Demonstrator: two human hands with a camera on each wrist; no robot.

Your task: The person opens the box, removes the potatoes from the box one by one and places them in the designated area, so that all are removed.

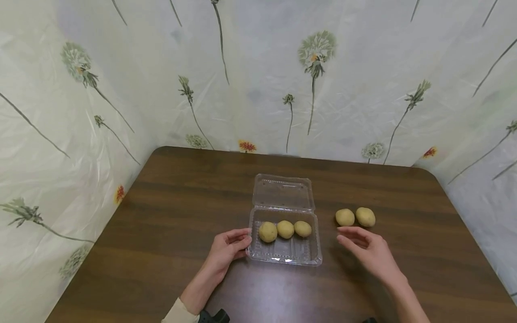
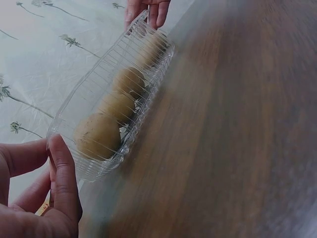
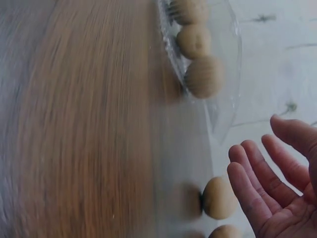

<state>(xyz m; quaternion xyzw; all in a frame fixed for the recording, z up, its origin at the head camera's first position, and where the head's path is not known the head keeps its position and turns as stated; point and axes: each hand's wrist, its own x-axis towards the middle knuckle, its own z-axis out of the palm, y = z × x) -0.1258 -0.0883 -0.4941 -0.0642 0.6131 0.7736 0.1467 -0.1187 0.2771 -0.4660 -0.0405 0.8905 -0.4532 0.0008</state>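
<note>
A clear plastic clamshell box (image 1: 284, 259) lies on the table with its lid (image 1: 283, 192) folded back. Three potatoes (image 1: 285, 229) sit in a row inside it. At the box's left side, my left hand (image 1: 226, 251) pinches the rim between thumb and fingers, with the thumb on top in the left wrist view. My right hand (image 1: 369, 251) holds nothing; its fingers are slightly bent and apart in the right wrist view. Just beyond those fingertips, two more potatoes (image 1: 345, 217) lie side by side on the table, right of the box.
The dark wooden table (image 1: 181, 193) has rounded back corners. Plastic sheeting (image 1: 250, 89) printed with dandelions hangs behind it and along both sides. A dark strap (image 1: 214, 316) shows at my left wrist, beside a cream sleeve (image 1: 179, 312).
</note>
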